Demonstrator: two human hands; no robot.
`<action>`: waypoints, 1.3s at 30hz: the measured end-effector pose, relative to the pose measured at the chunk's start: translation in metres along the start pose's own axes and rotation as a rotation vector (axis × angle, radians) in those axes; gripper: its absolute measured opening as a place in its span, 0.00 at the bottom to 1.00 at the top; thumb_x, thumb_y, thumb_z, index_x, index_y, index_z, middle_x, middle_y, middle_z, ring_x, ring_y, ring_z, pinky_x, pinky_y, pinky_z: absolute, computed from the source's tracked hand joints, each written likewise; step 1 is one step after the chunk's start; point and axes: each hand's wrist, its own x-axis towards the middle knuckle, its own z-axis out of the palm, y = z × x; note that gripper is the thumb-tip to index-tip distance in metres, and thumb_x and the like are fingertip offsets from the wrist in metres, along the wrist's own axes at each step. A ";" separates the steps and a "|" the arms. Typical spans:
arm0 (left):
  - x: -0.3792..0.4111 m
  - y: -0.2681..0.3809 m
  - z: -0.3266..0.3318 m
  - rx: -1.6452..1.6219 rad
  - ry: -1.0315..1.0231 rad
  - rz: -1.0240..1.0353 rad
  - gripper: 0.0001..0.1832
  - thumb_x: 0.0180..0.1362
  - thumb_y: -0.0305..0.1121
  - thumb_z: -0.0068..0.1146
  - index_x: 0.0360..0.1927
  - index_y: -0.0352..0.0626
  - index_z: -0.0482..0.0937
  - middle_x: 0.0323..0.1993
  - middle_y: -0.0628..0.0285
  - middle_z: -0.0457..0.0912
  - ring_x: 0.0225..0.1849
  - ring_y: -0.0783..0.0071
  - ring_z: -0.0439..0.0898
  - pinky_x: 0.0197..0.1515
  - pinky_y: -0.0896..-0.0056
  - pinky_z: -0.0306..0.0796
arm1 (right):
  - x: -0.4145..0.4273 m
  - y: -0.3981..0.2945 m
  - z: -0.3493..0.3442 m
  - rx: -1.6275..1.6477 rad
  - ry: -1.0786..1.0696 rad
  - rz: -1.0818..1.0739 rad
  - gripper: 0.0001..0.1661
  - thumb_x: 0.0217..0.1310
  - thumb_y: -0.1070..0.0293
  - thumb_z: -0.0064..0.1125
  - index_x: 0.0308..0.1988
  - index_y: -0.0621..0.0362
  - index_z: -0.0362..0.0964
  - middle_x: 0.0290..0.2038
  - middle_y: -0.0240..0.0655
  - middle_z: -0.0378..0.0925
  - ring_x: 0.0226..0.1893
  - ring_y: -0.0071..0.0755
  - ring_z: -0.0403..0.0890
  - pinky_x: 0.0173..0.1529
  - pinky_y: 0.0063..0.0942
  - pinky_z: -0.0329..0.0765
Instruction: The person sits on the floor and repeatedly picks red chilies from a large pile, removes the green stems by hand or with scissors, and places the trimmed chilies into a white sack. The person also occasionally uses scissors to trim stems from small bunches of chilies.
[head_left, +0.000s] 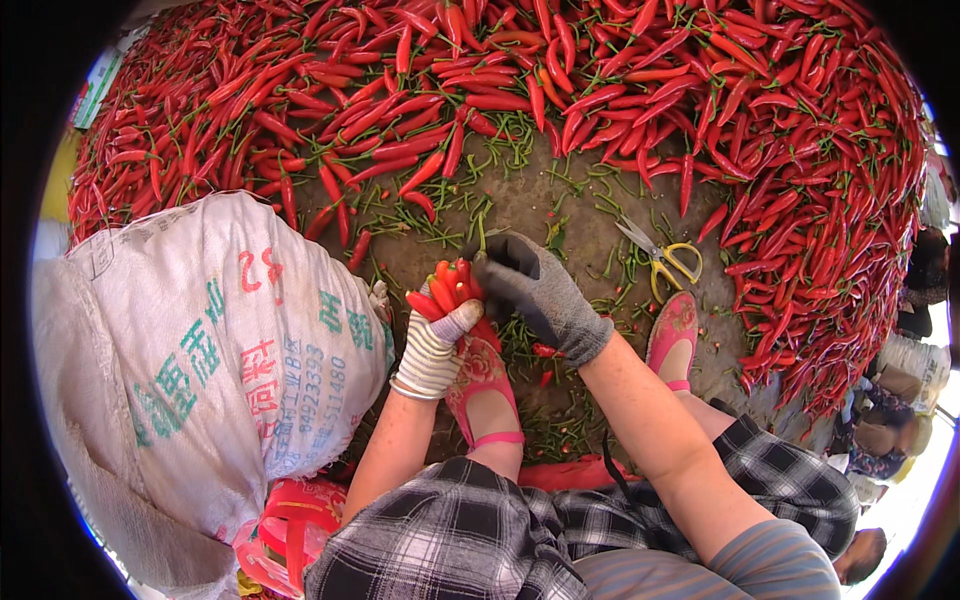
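My left hand (437, 346), in a striped knit glove, is closed round a bunch of several red chili peppers (448, 288), their cut or stemless ends up. My right hand (541, 292), in a grey coated glove, is at the bunch's right side; a green pepper stem (481, 229) stands up at its fingertips. Whether it pinches the stem or a pepper is partly hidden by the dark fingers. Yellow-handled scissors (664, 259) lie on the ground to the right, blades apart. Loose green stems (409, 217) are scattered on the ground around and below both hands.
A large heap of red chili peppers (814, 150) curves across the far side and right. A bulging white woven sack (202, 337) stands at left, with a red bag (296, 525) below it. My pink shoes (484, 379) flank the scattered stems. Other people (881, 435) are at the far right edge.
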 end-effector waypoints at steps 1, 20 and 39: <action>-0.001 0.000 0.001 0.040 -0.004 0.017 0.28 0.44 0.26 0.65 0.52 0.42 0.70 0.45 0.63 0.75 0.47 0.70 0.76 0.52 0.68 0.71 | 0.000 -0.001 -0.001 -0.017 0.000 0.044 0.21 0.54 0.64 0.61 0.46 0.62 0.69 0.33 0.33 0.74 0.27 0.22 0.75 0.30 0.21 0.73; -0.003 0.012 -0.031 -0.353 0.055 0.052 0.26 0.50 0.33 0.65 0.52 0.46 0.68 0.39 0.58 0.78 0.41 0.64 0.79 0.48 0.54 0.75 | 0.094 -0.027 -0.013 -1.500 0.055 -0.931 0.12 0.54 0.64 0.55 0.40 0.53 0.72 0.42 0.39 0.74 0.37 0.40 0.78 0.40 0.36 0.73; -0.012 0.002 -0.010 -0.041 0.082 -0.126 0.30 0.44 0.32 0.65 0.54 0.42 0.70 0.41 0.62 0.76 0.43 0.65 0.78 0.47 0.62 0.74 | 0.006 0.005 -0.013 -0.900 0.237 -0.732 0.12 0.48 0.66 0.62 0.34 0.60 0.75 0.31 0.42 0.76 0.32 0.49 0.76 0.37 0.38 0.74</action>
